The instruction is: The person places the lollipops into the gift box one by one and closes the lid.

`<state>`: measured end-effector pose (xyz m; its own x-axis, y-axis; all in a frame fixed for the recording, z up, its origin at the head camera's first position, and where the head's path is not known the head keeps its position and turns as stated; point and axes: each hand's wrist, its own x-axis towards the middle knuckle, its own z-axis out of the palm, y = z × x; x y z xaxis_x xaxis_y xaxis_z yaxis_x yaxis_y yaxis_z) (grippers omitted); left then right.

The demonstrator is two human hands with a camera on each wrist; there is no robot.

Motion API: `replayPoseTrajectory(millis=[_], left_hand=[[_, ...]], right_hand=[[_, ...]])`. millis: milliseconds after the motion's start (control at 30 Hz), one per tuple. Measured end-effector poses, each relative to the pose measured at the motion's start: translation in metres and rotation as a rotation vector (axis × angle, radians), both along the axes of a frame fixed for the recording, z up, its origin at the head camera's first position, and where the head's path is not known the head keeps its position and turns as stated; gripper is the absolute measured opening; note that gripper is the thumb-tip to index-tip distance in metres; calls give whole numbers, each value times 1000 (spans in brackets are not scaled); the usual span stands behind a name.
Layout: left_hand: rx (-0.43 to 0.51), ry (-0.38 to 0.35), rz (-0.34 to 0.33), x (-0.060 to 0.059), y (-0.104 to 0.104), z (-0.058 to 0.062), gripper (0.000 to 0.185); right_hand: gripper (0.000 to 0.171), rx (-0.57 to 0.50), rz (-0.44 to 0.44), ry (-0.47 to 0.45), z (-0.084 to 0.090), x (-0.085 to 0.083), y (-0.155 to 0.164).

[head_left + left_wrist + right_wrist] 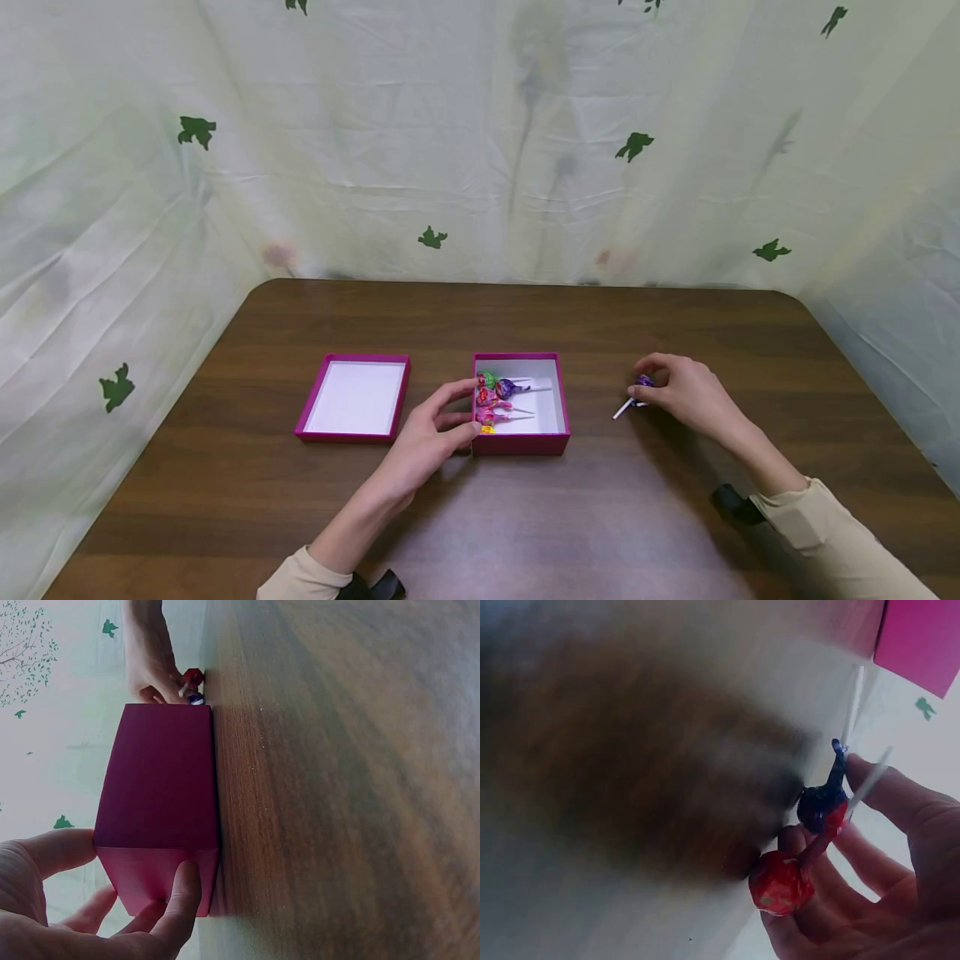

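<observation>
A magenta box [521, 444] with a white inside stands open mid-table and holds several wrapped lollipops [497, 398]. My left hand [465, 408] grips its near left corner, thumb [182, 889] on one wall and a finger [56, 847] over the other side. To the right of the box, my right hand [642, 393] pinches lollipops against the table. The head view shows a purple one [645, 381] with its white stick [623, 409] pointing left. The right wrist view shows a red lollipop [780, 883] and a dark purple one [822, 808] in the fingers [900, 799].
The box's magenta lid [354, 400] lies upturned left of my left hand. The brown wooden table [525, 517] has rounded far corners. Pale cloth with green leaf prints [480, 142] hangs behind it and along both sides.
</observation>
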<state>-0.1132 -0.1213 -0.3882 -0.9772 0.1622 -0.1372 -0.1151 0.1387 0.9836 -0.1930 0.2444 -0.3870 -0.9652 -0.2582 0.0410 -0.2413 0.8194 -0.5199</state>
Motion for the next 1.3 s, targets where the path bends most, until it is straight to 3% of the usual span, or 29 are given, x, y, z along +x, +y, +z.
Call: replayPoseTrajectory(millis=[400,667,967,1300], left_hand=[[-14,5,-3,0,0,0,53],[-19,6,-1,0,0,-1,53],[-5,7,0,0,1,-1,53],[-2,6,2,0,1,-1,54]], right_hand=[[38,-77,30,-66,-2,0,1],[26,-59,58,-79,1,1,0],[23,14,134,-2,-1,3,-5],[27,-56,154,47,4,7,-12]])
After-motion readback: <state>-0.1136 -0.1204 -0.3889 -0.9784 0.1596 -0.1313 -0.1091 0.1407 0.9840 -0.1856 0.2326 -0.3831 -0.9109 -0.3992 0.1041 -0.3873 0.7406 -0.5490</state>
